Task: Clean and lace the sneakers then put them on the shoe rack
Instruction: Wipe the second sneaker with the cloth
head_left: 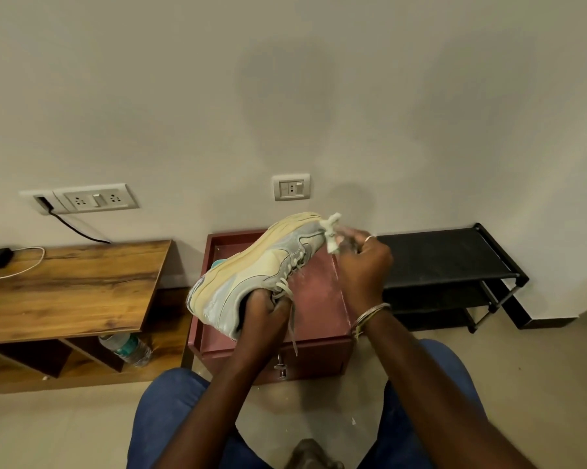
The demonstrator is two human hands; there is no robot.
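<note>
On the head camera I see the left hand [263, 311] curled into the collar of the sneaker [251, 275], holding it sole-up over the left edge of the maroon box [214, 262]. The right hand [363, 262] pinches a white cloth [332, 231] against the toe. I'd brace the shoe firmly and wipe in short strokes, clear of the dangling lace [292, 319].

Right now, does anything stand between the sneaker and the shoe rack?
Only the right hand, pinching a white cloth against the toe of the sneaker, lies between it and the shoe rack. Nothing else visible does.
</note>
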